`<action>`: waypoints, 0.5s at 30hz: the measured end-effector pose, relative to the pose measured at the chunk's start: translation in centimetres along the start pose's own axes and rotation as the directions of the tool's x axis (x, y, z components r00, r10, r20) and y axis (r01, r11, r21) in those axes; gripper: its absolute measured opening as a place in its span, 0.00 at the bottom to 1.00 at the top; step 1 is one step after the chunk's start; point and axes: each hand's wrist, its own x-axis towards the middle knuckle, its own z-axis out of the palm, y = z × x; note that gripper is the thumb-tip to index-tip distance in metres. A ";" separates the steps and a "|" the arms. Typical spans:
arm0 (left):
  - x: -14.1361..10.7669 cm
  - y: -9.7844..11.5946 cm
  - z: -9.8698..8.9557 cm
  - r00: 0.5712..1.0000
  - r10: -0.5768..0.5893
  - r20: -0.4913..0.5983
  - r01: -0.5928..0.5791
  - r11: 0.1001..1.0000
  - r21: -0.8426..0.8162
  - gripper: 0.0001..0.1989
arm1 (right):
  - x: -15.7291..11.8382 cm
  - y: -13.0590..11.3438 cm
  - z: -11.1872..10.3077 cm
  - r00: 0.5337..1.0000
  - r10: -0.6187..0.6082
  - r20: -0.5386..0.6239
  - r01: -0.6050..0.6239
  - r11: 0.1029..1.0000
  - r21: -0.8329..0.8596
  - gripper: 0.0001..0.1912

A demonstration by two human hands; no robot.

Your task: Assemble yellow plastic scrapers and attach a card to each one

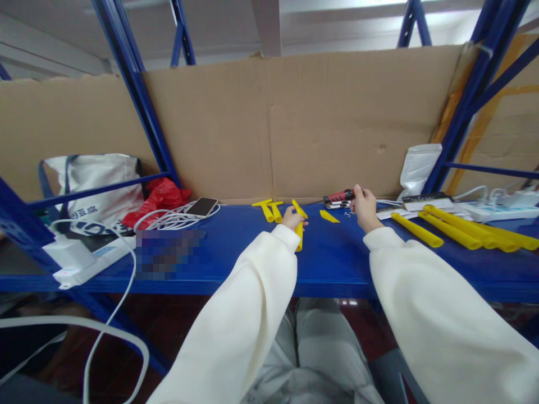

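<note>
My left hand (290, 217) is closed around a yellow T-shaped tool (299, 238), its handle pointing down toward me and its crosspiece at the top. My right hand (365, 205) grips a screwdriver (340, 196) by its red and black handle. The thin shaft points left, its tip at or close to the tool's crosspiece; whether they touch I cannot tell. Two similar yellow T-shaped tools (266, 211) lie just left of my left hand. A flat yellow piece (329, 216) rests between my hands, with tiny metal parts (348, 213), perhaps screws, near my right hand.
Several yellow tubes (450, 229) lie at the right. A phone (202, 207) sits on coiled white cable at the left, near a red plastic bag (158, 199) and a power strip (95, 261). Cardboard (269, 123) walls the back of the blue table (252, 269).
</note>
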 end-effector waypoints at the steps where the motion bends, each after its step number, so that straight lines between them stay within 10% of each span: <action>1: 0.1 -0.1 0.0 1.000 0.007 -0.008 -0.007 1.000 0.016 0.33 | -0.1 -0.2 0.0 1.000 0.022 -0.005 -0.021 1.000 0.010 0.20; 15: -0.2 0.2 -0.3 0.999 0.012 -0.029 -0.010 0.996 0.085 0.27 | 0.1 -1.1 -1.0 0.941 0.151 0.304 -0.221 0.952 0.213 0.18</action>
